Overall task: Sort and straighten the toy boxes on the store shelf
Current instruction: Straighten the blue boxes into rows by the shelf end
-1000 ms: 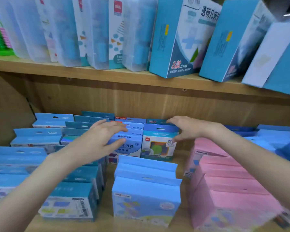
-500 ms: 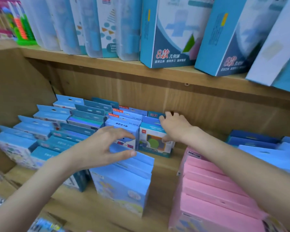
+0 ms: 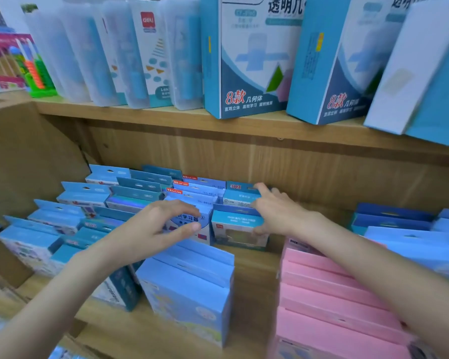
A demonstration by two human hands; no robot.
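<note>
Rows of small blue toy boxes (image 3: 138,195) stand on the lower wooden shelf (image 3: 254,275). My right hand (image 3: 278,211) spans the right end of a short row, with fingertips on the rear box (image 3: 240,190) and the thumb against the front windowed box (image 3: 237,229), pinching them together. My left hand (image 3: 151,229) hovers with thumb and fingers curved apart in front of a blue-and-white box (image 3: 202,229) beside that row, with nothing held. A light-blue stack (image 3: 192,283) stands nearer me and pink boxes (image 3: 329,301) lie to the right.
The upper shelf (image 3: 166,120) carries tall blue boxes (image 3: 246,60), clear plastic cases (image 3: 109,53) and a colourful abacus toy (image 3: 36,71). More blue boxes (image 3: 405,229) sit at the far right. A wooden side panel (image 3: 24,156) closes the left.
My left hand drew back from on top of the boxes and its thumb spread away from the fingers. My right hand slid from the front box's top back along the row's right end.
</note>
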